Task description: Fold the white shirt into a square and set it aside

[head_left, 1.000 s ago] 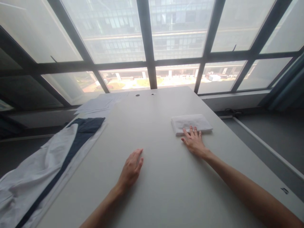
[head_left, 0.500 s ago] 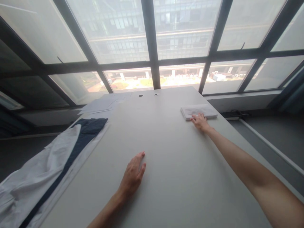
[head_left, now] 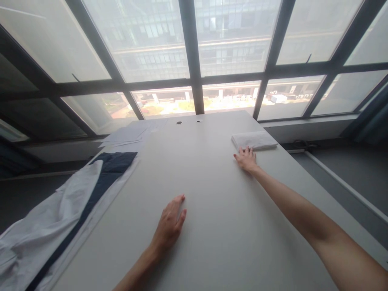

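My right hand (head_left: 246,159) reaches far across the white table (head_left: 200,169), its fingers spread at the near edge of a folded white cloth (head_left: 255,139). The fingertips overlap that edge; whether they press on the cloth I cannot tell. The cloth lies flat in a neat rectangle by the table's right side. My left hand (head_left: 169,220) rests on the tabletop nearer to me, thumb apart from the fingers, holding nothing.
Along the left edge lie white garments (head_left: 60,210) and a dark navy one (head_left: 113,165), partly hanging over. Behind them are white paper sheets (head_left: 130,133). Two round holes (head_left: 179,123) pierce the far tabletop. Large framed windows (head_left: 230,40) stand beyond.
My right hand has slid off the top of the folded cloth, a little toward me and to the left. My left hand has stayed in place.
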Motion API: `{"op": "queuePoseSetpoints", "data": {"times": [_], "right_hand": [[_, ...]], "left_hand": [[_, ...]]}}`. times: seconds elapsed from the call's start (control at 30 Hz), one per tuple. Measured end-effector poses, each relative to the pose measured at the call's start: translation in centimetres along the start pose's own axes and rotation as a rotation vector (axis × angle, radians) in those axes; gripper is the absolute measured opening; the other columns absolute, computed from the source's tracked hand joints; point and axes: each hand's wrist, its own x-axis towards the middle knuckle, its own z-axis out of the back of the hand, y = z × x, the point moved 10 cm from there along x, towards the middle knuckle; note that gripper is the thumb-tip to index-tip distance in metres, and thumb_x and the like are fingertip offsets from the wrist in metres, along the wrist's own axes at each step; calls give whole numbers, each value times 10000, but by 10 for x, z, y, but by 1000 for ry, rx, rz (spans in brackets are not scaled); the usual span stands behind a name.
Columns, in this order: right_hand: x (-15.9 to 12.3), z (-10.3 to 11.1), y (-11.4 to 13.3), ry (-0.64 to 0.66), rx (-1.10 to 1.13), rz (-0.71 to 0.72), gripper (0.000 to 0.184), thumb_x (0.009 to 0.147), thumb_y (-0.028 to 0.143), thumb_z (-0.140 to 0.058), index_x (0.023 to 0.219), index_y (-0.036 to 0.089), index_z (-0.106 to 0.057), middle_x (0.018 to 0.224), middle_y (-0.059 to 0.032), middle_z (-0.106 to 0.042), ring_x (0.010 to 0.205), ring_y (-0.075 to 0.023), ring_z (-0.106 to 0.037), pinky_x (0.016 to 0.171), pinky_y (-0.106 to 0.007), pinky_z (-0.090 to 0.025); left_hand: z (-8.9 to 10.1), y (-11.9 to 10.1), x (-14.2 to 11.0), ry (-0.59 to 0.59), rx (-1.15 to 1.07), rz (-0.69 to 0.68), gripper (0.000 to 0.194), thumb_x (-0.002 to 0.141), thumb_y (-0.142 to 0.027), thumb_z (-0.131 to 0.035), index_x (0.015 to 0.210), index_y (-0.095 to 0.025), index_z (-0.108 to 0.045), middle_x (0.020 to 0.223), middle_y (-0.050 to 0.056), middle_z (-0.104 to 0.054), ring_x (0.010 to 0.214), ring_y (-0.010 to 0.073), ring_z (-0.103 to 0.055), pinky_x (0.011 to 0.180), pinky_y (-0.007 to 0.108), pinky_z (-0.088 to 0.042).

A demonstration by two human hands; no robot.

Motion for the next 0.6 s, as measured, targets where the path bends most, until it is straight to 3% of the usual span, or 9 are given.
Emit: {"op": "queuePoseSetpoints", "data": {"times": [0.17,0.27,0.4,0.6], "right_hand": [[13,6,-3,38,75,-20,669,1031,546,-257,1597,189,-241,1661,-230,-146,1519,-382,-140,1161,-581,-176],[4,10,2,14,83,-37,648,1041,518,-227,1585,166,-265,1659,-235,-145,1521,-382,-135,1157,-591,-189],[-41,6,20,18,130,18,617,1039,485,-276,1553,149,-337,1663,-226,-149,1527,-369,-143,1167,-595,-190],[-140,9,42,-10,190,208,544,1036,442,-328,1499,180,-438,1661,-182,-206,1535,-327,-145,1194,-576,-155]], "left_hand": [[1,0,1,-5,-9,6,452,1027,-359,-378,1419,-177,-508,1386,125,-612,1306,258,-557,1123,492,-436],[0,1,1,-3,-12,13,456,1028,-365,-375,1420,-173,-505,1393,125,-607,1309,258,-554,1123,488,-435],[-3,1,1,3,0,-1,465,1016,-369,-391,1414,-164,-516,1388,138,-606,1308,275,-550,1126,495,-426],[-3,-6,3,42,30,-7,441,989,-310,-429,1388,-171,-555,1393,131,-592,1322,269,-528,1123,470,-433]]}}
